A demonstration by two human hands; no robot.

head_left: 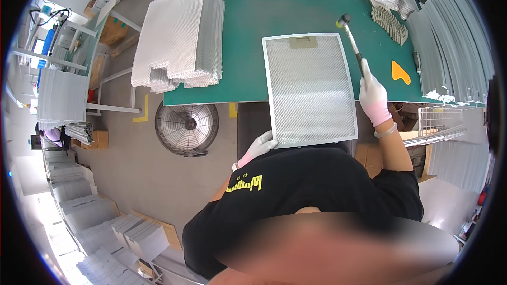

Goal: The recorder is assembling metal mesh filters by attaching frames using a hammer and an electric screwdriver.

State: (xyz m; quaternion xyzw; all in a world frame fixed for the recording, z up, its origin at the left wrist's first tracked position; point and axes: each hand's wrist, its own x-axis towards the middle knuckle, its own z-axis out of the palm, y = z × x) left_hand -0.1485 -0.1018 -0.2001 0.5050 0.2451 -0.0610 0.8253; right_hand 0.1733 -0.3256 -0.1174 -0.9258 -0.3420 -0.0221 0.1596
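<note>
A framed metal mesh filter panel [311, 95] lies partly on the green table and reaches over its front edge toward my body. A small greyish-tan plate [303, 43] sits at its far end. My left hand [260, 146], in a white and pink glove, is closed on the panel's near left corner. To the right of the panel, my right hand [373, 95], gloved the same way, is wrapped round the handle of a mallet [351, 37]. The mallet's black and yellow-green head points away from me, apart from the panel.
Stacked mesh sheets [171, 31] stand at the table's left edge, with more stacks at the back. A yellow-orange flat piece [400, 73] lies on the green table [243, 31] at right. Metal frame strips [446, 47] are piled far right. A floor fan [187, 126] stands front left.
</note>
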